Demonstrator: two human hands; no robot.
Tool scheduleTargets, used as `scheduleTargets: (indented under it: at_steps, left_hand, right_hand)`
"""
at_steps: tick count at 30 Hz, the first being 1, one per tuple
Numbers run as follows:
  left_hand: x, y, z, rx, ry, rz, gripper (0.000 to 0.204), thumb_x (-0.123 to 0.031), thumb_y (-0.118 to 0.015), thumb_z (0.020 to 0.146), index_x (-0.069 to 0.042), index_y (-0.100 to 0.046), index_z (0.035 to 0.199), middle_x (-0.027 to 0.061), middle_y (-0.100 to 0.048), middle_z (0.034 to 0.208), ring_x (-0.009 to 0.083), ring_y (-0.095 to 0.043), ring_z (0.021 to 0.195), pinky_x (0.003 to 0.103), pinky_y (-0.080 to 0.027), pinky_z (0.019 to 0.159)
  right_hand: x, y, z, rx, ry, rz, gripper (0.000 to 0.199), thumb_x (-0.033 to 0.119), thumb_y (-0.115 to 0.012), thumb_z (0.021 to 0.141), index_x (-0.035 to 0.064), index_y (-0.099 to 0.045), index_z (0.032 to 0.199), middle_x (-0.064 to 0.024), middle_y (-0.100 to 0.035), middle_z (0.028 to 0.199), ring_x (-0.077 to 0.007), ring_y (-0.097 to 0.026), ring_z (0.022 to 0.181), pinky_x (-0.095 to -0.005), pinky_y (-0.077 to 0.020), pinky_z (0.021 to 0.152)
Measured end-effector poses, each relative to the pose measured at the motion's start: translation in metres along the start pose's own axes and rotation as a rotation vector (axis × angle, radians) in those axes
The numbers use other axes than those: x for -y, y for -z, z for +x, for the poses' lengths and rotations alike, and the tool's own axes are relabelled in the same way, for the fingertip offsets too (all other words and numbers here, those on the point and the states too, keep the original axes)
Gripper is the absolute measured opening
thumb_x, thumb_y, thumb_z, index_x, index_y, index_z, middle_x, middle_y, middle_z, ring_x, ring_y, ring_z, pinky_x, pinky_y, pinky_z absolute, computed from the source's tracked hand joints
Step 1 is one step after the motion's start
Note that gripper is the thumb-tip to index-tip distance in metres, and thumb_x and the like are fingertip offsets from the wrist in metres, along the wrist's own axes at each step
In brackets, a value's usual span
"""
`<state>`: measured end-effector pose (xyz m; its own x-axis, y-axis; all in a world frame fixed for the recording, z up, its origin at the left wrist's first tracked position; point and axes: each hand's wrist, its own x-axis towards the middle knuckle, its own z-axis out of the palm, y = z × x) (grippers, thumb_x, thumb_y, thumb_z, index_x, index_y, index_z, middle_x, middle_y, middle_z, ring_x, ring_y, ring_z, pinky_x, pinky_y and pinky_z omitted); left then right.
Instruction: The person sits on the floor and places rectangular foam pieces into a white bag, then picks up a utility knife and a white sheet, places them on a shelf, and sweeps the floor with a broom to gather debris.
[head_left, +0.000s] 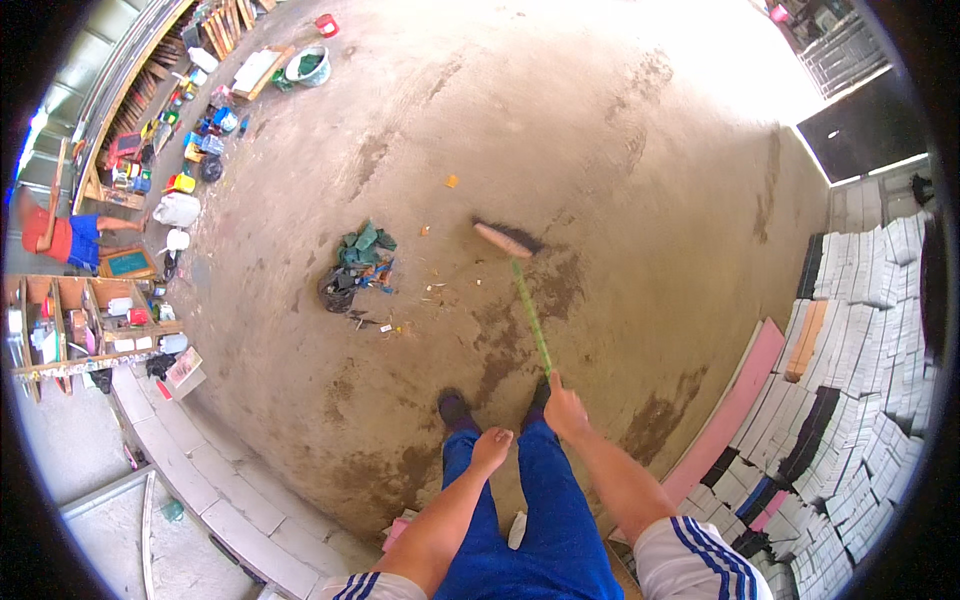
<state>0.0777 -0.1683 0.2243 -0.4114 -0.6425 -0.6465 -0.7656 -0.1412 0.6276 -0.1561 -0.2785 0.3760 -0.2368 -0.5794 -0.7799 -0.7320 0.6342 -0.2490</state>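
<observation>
My right hand (567, 410) is wrapped round the green handle (531, 315) of a broom. The broom's pinkish head (503, 240), with dark bristles, rests on the floor ahead of my feet. My left hand (490, 452) is closed in front of my thighs, apart from the handle; whether anything is inside its fingers is hidden. Left of the broom lies a heap of rubbish (358, 265) with green pieces and dark plastic. Small scraps lie between the heap and the broom, and a yellow scrap (451, 181) lies farther off.
Stacked white and grey blocks (850, 340) line the right side, with a pink board (735, 405) before them. At left are wooden shelves (95, 320), a person in a red top (50, 230), bottles and containers. A bucket (308, 66) and red pail (327, 25) stand far off.
</observation>
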Motion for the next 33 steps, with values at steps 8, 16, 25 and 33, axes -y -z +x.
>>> scheduleTargets:
  at_steps: [8, 16, 25, 33]
  left_hand:
    - [-0.009, 0.085, -0.024, -0.015, 0.393, -0.407, 0.038, -0.038, -0.058, 0.097, -0.004, -0.070, 0.108, 0.0175, -0.073, 0.105, 0.0339, -0.069, 0.104, 0.043, -0.052, 0.089]
    - [0.054, 0.087, -0.039, -0.086, 0.443, -0.544, 0.038, -0.039, -0.063, 0.096, -0.003, -0.070, 0.105, 0.0164, -0.074, 0.099, 0.0321, -0.071, 0.098, 0.042, -0.054, 0.085]
    - [0.049, 0.119, -0.036, -0.125, 0.493, -0.529, 0.038, -0.041, -0.061, 0.095, -0.005, -0.071, 0.105, 0.0168, -0.074, 0.101, 0.0342, -0.070, 0.100, 0.044, -0.053, 0.087]
    - [-0.012, 0.172, 0.027, -0.228, 0.530, -0.575, 0.041, -0.040, -0.060, 0.095, -0.004, -0.069, 0.113, 0.0175, -0.074, 0.105, 0.0350, -0.069, 0.104, 0.044, -0.053, 0.089]
  right_hand:
    - [0.068, 0.020, 0.070, -0.160, 0.136, 0.032, 0.070, 0.011, -0.052, 0.093, 0.0087, -0.025, 0.158, -0.0299, -0.068, 0.104, -0.0482, -0.067, 0.098, -0.0565, -0.0537, 0.086]
    - [0.173, 0.077, 0.210, -0.218, 0.084, -0.109, 0.056, 0.012, -0.046, 0.098, -0.0004, -0.032, 0.150, -0.0267, -0.065, 0.122, -0.0423, -0.065, 0.112, -0.0531, -0.0548, 0.091]
    - [0.140, 0.069, 0.034, 0.052, 0.264, -0.180, 0.063, 0.014, -0.057, 0.094, 0.0084, -0.037, 0.153, -0.0313, -0.067, 0.109, -0.0472, -0.064, 0.106, -0.0555, -0.0513, 0.094]
    - [0.224, 0.181, 0.221, -0.204, 0.243, -0.308, 0.058, 0.014, -0.052, 0.096, 0.0097, -0.038, 0.152, -0.0298, -0.069, 0.106, -0.0468, -0.067, 0.100, -0.0590, -0.0536, 0.086]
